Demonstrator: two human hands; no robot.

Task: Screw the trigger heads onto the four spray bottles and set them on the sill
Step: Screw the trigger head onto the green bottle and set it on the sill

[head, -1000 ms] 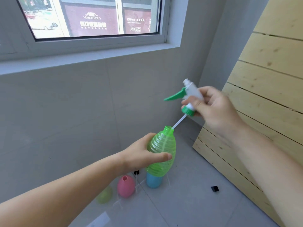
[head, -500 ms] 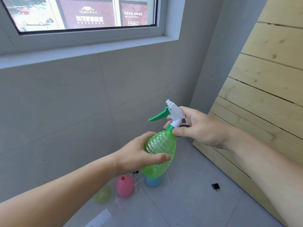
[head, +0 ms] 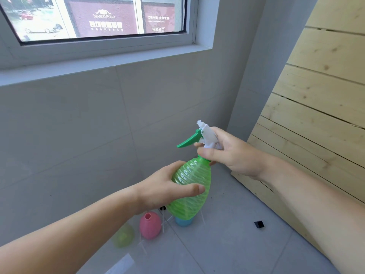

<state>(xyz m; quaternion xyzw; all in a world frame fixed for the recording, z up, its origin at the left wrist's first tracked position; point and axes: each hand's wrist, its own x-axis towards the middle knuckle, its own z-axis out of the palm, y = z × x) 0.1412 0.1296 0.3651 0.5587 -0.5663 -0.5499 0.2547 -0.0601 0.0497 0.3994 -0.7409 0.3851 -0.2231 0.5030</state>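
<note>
The left hand (head: 158,186) wraps its fingers around the green bottle (head: 190,186), held in the air below the sill (head: 98,62). The right hand (head: 235,155) pinches the trigger head (head: 203,135) seated on the bottle's neck. Pink (head: 150,225), blue (head: 183,221) and pale green (head: 123,235) bottles stand on the floor beneath it.

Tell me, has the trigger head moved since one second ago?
Yes. The trigger head came down onto the neck of the green bottle, which the left hand holds; earlier it was raised above, away from the neck.
</note>
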